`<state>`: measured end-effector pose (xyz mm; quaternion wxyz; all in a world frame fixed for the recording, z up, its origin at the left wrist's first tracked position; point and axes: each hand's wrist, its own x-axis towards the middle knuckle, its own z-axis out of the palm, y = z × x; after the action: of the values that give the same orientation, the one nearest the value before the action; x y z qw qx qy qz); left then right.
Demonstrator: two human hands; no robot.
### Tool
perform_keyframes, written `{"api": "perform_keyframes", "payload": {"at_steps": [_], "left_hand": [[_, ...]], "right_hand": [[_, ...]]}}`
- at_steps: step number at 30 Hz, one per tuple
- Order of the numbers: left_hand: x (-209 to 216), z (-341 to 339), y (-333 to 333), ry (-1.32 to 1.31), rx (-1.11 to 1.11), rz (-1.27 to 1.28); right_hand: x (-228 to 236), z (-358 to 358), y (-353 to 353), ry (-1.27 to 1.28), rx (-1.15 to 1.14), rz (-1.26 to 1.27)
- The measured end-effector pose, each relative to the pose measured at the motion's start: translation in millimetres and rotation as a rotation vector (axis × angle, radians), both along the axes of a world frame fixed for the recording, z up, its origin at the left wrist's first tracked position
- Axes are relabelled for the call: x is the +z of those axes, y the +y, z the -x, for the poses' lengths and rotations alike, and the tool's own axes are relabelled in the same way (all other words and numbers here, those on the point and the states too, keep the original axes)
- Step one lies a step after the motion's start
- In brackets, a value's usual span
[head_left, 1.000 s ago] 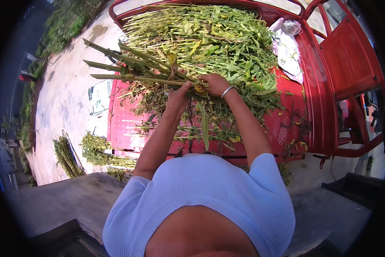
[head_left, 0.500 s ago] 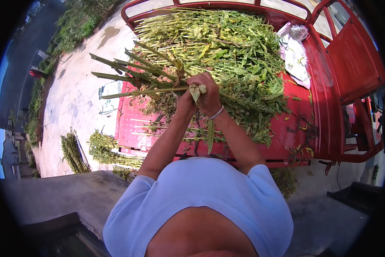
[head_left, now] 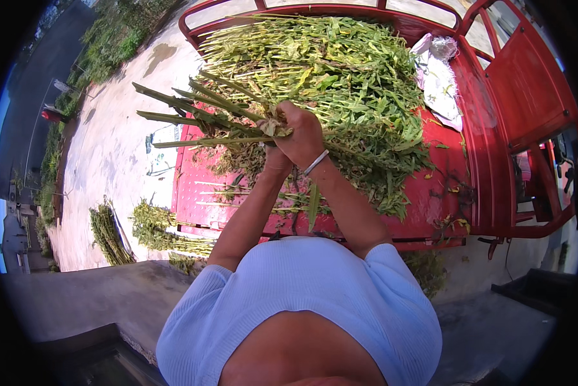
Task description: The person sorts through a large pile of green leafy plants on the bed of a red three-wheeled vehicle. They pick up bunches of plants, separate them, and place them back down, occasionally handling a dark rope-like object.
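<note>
Both my hands are closed round a bundle of cut plant stalks [head_left: 205,119], held above the red truck bed [head_left: 189,183]. Bare, thick stalk ends fan out to the left. The leafy part trails to the right, past my wrists, against the pile of stalks [head_left: 327,71]. My right hand [head_left: 302,134], with a silver bangle at its wrist, wraps over the bundle beside a dry, crumpled leaf [head_left: 275,124]. Lower down, my left hand [head_left: 277,159] grips from beneath, its fingers largely hidden. A long green leaf [head_left: 313,206] dangles below my hands.
Red rails [head_left: 321,9] edge the bed's far side, and a red cab panel [head_left: 527,83] rises at right. A white sack [head_left: 440,83] lies beside the pile. Loose stalks [head_left: 221,194] rest near the bed's front edge. More bundles [head_left: 111,233] lie on the concrete at left.
My right hand has shifted slightly left along the bundle, and the dry leaf has moved left with it. My left hand has stayed almost in place, still gripping.
</note>
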<state>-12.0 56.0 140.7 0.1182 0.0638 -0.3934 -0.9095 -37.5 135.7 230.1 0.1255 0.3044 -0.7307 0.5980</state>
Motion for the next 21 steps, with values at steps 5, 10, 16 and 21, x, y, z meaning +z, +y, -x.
{"api": "perform_keyframes", "payload": {"at_steps": [5,10,16,21], "left_hand": [[3,8,-4,-0.017,-0.048,-0.020],[0,9,-7,-0.043,-0.061,-0.028],[-6,3,-16,-0.136,-0.107,-0.034],[-16,15,-35,-0.237,-0.154,-0.059]], "right_hand": [[0,-5,-21,0.199,-0.198,0.201],[-11,-6,-20,-0.137,-0.229,-0.032],[11,-24,-30,-0.129,0.143,0.479],[26,-47,17,-0.524,0.683,0.767]]}}
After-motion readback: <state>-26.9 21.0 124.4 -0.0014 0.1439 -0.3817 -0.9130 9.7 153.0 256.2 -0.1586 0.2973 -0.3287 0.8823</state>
